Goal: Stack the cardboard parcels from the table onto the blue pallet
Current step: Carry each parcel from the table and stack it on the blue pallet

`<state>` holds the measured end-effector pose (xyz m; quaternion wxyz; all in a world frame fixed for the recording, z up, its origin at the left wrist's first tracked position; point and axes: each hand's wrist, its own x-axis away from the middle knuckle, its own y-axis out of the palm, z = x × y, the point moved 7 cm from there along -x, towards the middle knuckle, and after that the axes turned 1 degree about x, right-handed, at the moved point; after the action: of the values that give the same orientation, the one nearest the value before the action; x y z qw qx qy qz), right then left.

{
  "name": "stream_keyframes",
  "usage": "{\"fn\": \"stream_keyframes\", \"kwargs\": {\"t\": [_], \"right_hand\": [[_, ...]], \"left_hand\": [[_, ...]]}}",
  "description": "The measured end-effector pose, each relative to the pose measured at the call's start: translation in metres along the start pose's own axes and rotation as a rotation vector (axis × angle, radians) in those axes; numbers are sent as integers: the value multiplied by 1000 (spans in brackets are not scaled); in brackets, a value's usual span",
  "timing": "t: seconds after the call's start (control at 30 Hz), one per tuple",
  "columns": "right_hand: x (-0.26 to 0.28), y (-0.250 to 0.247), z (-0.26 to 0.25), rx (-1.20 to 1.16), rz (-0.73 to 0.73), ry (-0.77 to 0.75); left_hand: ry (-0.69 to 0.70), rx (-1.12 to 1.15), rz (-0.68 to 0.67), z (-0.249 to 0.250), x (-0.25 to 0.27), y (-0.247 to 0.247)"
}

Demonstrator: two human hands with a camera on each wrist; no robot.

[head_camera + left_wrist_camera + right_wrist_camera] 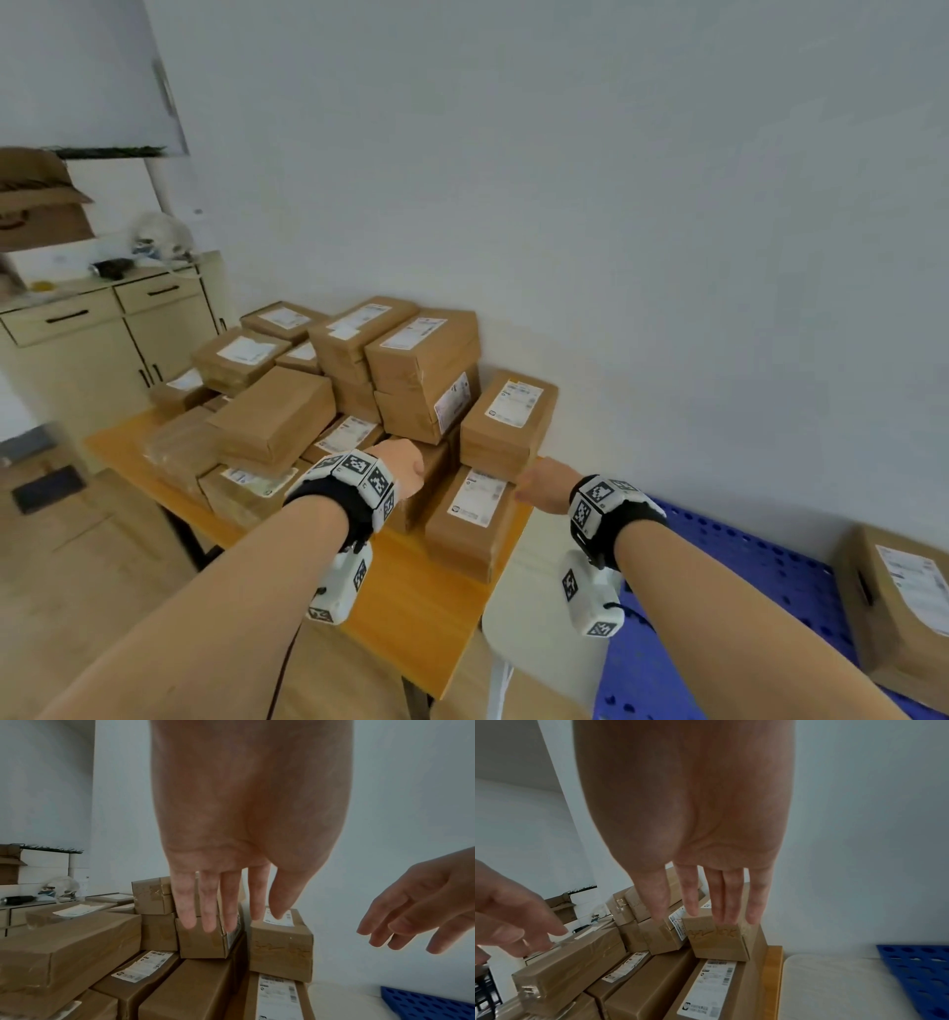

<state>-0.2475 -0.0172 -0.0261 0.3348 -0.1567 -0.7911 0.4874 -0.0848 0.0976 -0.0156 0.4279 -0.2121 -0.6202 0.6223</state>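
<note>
Several brown cardboard parcels [359, 390] with white labels are piled on the orange wooden table [411, 606]. At the pile's right end, a labelled parcel [508, 421] sits on top of a longer one [472, 514]. My left hand [411, 467] hovers over the middle of the pile with its fingers [208, 912] straight, holding nothing. Just right of the right-end parcel [718, 941], my right hand [534, 485] reaches in with straight fingers [754, 902], also empty. The blue perforated pallet [719, 591] lies low at the right, with one parcel [898, 616] on it.
A white seat [539, 616] stands between the table and the pallet. A cream cabinet [102, 339] with clutter and an open carton [36, 205] is at the back left. A plain wall runs behind the table. Wood floor shows at the left.
</note>
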Motion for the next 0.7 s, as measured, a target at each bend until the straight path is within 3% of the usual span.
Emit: {"fn": "stream_keyframes", "kwargs": {"t": [0.23,0.43,0.7], "right_hand": [[-48,-5,-40,50,-17,-24],[-77,-4,-72,-40,-9,-45],[-105,-13,-106,-210,97,92]], "left_hand": [[-13,58,27,-48,-29,-9],[17,37,15,-88,-52,-18],[110,90,-10,-131,-94,-40]]}}
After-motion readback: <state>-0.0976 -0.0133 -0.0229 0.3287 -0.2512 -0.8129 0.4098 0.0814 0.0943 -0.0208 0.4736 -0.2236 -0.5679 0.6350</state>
